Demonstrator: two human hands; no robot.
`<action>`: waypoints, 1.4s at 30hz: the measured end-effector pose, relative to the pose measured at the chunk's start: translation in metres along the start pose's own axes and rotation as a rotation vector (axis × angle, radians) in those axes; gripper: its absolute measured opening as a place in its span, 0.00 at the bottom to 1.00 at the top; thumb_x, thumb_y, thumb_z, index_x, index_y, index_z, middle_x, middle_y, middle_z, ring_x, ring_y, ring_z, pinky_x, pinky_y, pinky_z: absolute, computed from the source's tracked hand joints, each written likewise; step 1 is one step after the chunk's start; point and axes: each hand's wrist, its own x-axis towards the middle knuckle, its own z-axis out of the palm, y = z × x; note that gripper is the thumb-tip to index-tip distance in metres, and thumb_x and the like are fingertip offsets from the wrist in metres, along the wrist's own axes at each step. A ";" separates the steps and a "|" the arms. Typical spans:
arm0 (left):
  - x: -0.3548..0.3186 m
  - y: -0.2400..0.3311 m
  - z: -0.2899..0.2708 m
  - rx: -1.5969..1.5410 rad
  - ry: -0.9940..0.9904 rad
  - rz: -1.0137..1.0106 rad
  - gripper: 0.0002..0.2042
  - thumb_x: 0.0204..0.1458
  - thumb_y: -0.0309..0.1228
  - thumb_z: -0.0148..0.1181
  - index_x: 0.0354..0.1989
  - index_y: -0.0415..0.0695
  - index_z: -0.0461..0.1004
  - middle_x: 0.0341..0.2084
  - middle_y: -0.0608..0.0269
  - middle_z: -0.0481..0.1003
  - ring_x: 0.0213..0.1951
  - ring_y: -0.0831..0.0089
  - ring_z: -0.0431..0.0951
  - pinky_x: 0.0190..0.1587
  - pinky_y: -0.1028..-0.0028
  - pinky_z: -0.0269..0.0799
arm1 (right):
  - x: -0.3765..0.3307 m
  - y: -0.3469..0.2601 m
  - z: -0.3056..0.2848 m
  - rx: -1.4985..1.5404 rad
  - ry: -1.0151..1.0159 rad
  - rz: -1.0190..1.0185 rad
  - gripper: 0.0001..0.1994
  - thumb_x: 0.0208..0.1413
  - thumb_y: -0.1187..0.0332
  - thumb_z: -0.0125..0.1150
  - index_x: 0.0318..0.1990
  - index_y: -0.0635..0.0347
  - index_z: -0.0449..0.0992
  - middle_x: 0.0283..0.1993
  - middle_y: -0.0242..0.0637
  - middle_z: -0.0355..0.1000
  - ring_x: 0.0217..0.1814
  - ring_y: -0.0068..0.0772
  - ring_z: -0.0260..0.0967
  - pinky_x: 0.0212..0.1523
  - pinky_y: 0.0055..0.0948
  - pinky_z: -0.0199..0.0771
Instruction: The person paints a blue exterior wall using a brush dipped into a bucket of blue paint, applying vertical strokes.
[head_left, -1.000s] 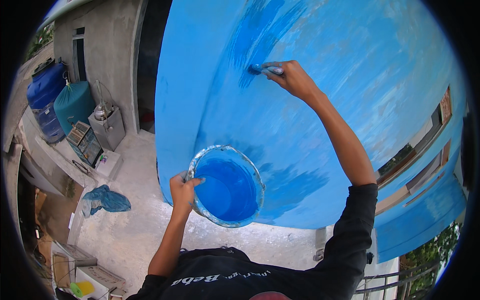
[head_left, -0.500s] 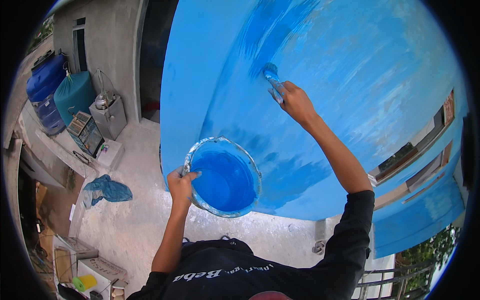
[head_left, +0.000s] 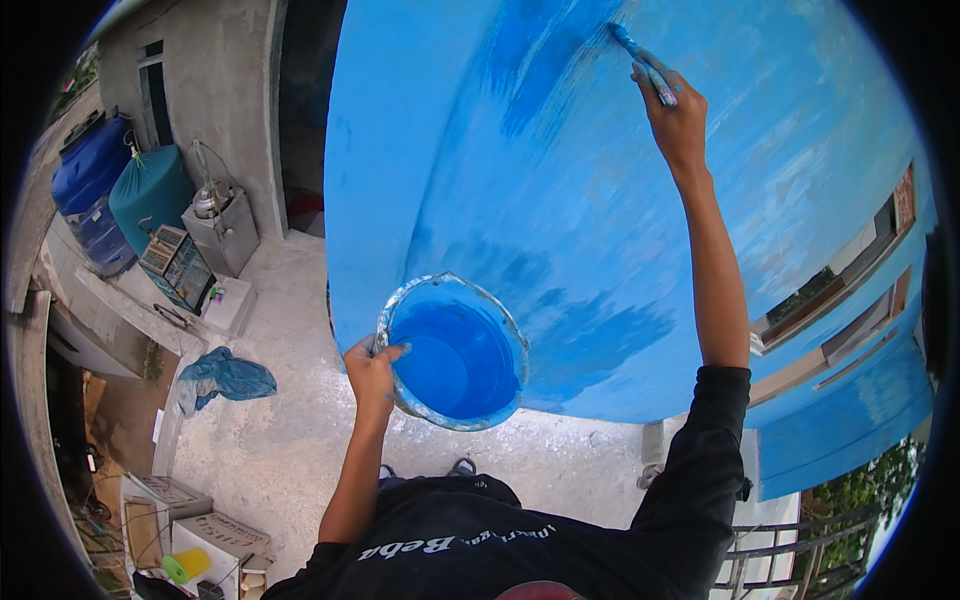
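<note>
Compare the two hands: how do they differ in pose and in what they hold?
The right hand is raised high with the arm stretched out, gripping a paintbrush against the blue wall. The left hand sits low near the body, holding the rim of a paint bucket full of blue paint. Both hands are bare and closed around what they hold.

Blue tank (head_left: 88, 170), green tank (head_left: 150, 195), blue cloth (head_left: 225, 378).

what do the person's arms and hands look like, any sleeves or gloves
Both hands are bare, with no gloves. The right hand has blue paint smears on the fingers, and the left hand shows a small blue fleck. Black sleeves are pushed up, so the forearms are uncovered. No watch or rings can be made out.
</note>
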 end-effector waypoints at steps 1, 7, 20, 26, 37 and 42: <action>-0.001 0.000 0.001 -0.004 0.006 -0.002 0.09 0.37 0.18 0.59 0.30 0.30 0.78 0.23 0.57 0.78 0.24 0.74 0.74 0.32 0.76 0.70 | -0.015 -0.009 0.012 -0.052 -0.101 0.000 0.13 0.56 0.70 0.61 0.48 0.61 0.78 0.29 0.44 0.74 0.27 0.37 0.71 0.26 0.32 0.70; -0.004 -0.007 0.009 0.055 0.017 0.008 0.08 0.37 0.20 0.59 0.28 0.31 0.78 0.22 0.59 0.77 0.23 0.75 0.73 0.30 0.75 0.68 | -0.161 -0.063 0.074 0.005 -0.757 -0.076 0.15 0.56 0.67 0.61 0.50 0.59 0.76 0.32 0.46 0.74 0.38 0.41 0.72 0.31 0.40 0.73; -0.013 -0.006 0.012 0.087 0.185 0.055 0.08 0.37 0.20 0.59 0.28 0.31 0.78 0.21 0.57 0.77 0.21 0.75 0.73 0.28 0.76 0.69 | 0.021 0.007 0.092 0.157 0.034 -0.002 0.12 0.59 0.66 0.59 0.47 0.61 0.78 0.31 0.43 0.77 0.29 0.35 0.76 0.29 0.30 0.74; -0.017 -0.008 0.020 0.083 0.227 0.051 0.09 0.37 0.19 0.59 0.29 0.31 0.78 0.22 0.57 0.78 0.21 0.74 0.74 0.29 0.77 0.70 | -0.085 -0.003 0.155 0.016 -0.212 -0.180 0.18 0.52 0.74 0.60 0.53 0.62 0.73 0.31 0.41 0.71 0.35 0.42 0.68 0.34 0.38 0.72; -0.024 -0.004 0.026 0.082 0.293 0.131 0.08 0.37 0.20 0.60 0.29 0.31 0.77 0.22 0.57 0.77 0.21 0.74 0.73 0.28 0.76 0.69 | -0.164 -0.021 0.185 0.506 -0.802 0.360 0.13 0.60 0.65 0.56 0.42 0.68 0.78 0.28 0.49 0.77 0.28 0.45 0.75 0.32 0.36 0.75; -0.022 -0.007 0.020 0.078 0.281 0.076 0.09 0.37 0.19 0.60 0.29 0.31 0.77 0.22 0.57 0.77 0.21 0.75 0.73 0.28 0.76 0.69 | -0.035 0.024 0.131 0.447 -0.064 0.230 0.12 0.59 0.68 0.59 0.46 0.65 0.78 0.35 0.46 0.79 0.35 0.32 0.80 0.31 0.26 0.77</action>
